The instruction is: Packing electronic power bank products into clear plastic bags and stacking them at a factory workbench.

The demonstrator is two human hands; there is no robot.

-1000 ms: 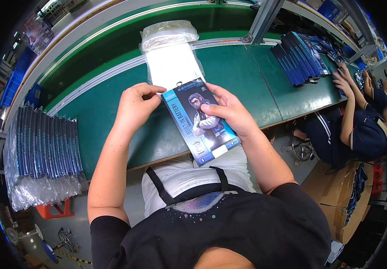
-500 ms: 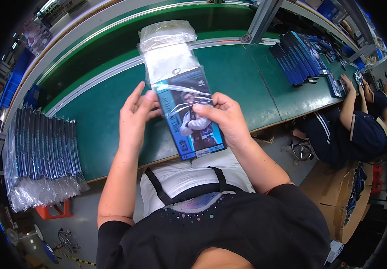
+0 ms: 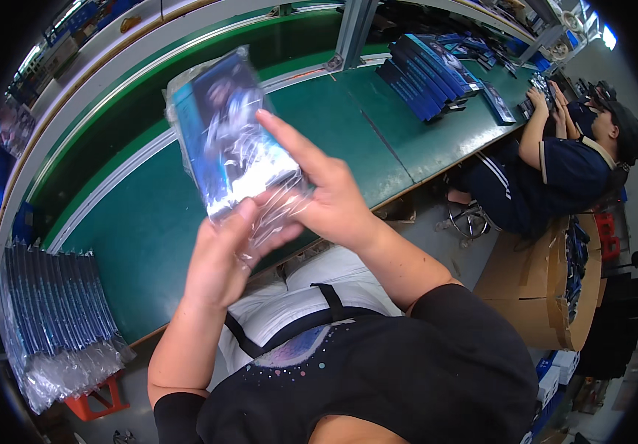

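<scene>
A flat blue printed box [image 3: 230, 126] in a clear plastic bag is raised over the green table, tilted and slightly blurred. My left hand [image 3: 219, 255] grips its lower end, thumb on the front and fingers curled round the bag. My right hand [image 3: 326, 189] holds the lower right corner, its index finger stretched along the right edge. The bag's loose, crumpled end [image 3: 271, 222] hangs between both hands. Behind the box, part of the clear bag pile [image 3: 174, 89] shows at the left; the rest is hidden.
Bagged blue boxes [image 3: 56, 303] stand in a row at the table's left end. Unbagged boxes [image 3: 426, 78] are stacked at the far right of the green table [image 3: 141, 237]. A co-worker [image 3: 578, 155] sits at the right beside a cardboard carton [image 3: 530, 285]. A metal post [image 3: 352, 37] rises behind.
The box has risen and moved left, and the bag now encloses it down to its lower end. Both hands have shifted to that lower end. The view has turned to the right.
</scene>
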